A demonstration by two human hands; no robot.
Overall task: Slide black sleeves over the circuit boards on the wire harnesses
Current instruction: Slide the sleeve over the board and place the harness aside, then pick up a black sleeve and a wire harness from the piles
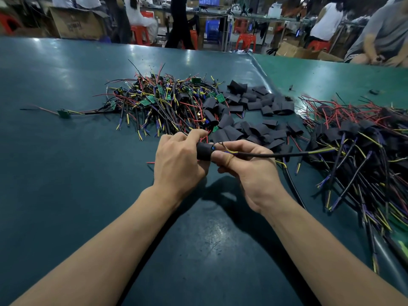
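Note:
My left hand (178, 160) grips a black sleeve (204, 151) that covers most of a circuit board, with a bit of blue showing at the sleeve's right end. My right hand (245, 164) pinches that harness's black cable (276, 154) just right of the sleeve, and the cable runs off to the right. A pile of bare harnesses with green circuit boards (159, 100) lies beyond my hands. Loose black sleeves (254, 104) are scattered to the right of that pile.
A heap of sleeved harnesses (357, 146) lies at the right on the green table (66, 151). One stray harness with a green board (64, 113) lies at the left. A person works at the far right corner; red stools and boxes stand behind.

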